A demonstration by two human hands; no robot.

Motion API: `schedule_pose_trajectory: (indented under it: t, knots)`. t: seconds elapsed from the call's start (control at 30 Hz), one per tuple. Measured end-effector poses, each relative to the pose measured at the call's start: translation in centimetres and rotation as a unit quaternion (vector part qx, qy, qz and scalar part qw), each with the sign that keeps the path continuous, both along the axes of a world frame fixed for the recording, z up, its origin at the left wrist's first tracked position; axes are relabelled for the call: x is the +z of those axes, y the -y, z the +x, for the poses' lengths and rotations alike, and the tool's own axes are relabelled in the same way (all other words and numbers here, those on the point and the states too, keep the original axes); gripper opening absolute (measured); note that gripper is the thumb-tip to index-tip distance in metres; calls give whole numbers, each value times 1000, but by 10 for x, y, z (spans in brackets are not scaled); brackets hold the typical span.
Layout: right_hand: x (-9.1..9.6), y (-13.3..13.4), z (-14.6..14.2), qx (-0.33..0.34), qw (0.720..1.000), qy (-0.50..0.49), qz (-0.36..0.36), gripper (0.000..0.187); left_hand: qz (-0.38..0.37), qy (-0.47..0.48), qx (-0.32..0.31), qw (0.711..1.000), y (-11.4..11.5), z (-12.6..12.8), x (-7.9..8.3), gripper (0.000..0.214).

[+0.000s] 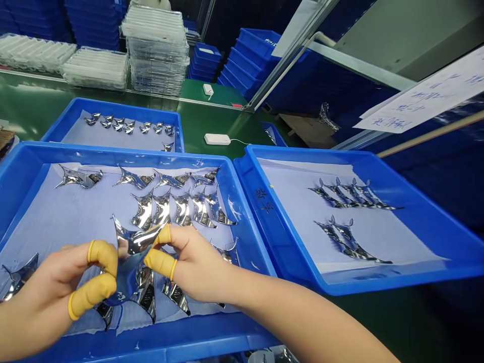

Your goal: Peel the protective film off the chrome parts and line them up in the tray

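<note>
Between my two hands is a shiny chrome-like curved part (130,269) with pointed corners, raised over a blue tray (189,335). My left hand (71,285) pinches its left edge between thumb and forefinger. At its upper right edge, my right hand (185,259) grips it the same way. Yellow finger cots cover the thumb and forefinger of each hand. Beneath and behind, several similar chrome parts (182,207) lie in rows on white lining paper (75,217) inside the tray. My hands and the held part hide some of them.
To the right stands another blue tray (328,287) with several chrome parts (342,237). A third tray (128,108) behind holds smaller parts. Clear plastic trays (157,50) are stacked at the back. A white power strip (217,139) lies on the green table (196,121). Handwritten sheets (427,98) hang at right.
</note>
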State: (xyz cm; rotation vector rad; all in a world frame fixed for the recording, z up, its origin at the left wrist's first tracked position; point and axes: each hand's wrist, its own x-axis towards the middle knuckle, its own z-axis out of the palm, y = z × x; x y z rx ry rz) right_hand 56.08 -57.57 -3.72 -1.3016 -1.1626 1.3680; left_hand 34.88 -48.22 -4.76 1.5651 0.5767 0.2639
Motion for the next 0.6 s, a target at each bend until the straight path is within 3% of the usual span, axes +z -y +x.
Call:
schedule_pose_trajectory:
  t: [0.13,0.23,0.47,0.6]
  knots:
    - [0,0,0,17,999,35,25,10,176,36,-7,984,6,-1,1,6]
    - [0,-1,-1,31,998,44,44,16,248,74,-40,965,9,1,1,13]
    - [0,0,-2,34,996,53,59,17,288,92,-34,953,13,4,-2,14]
    - [3,0,-1,41,996,54,57,17,240,76,-35,967,12,2,1,16]
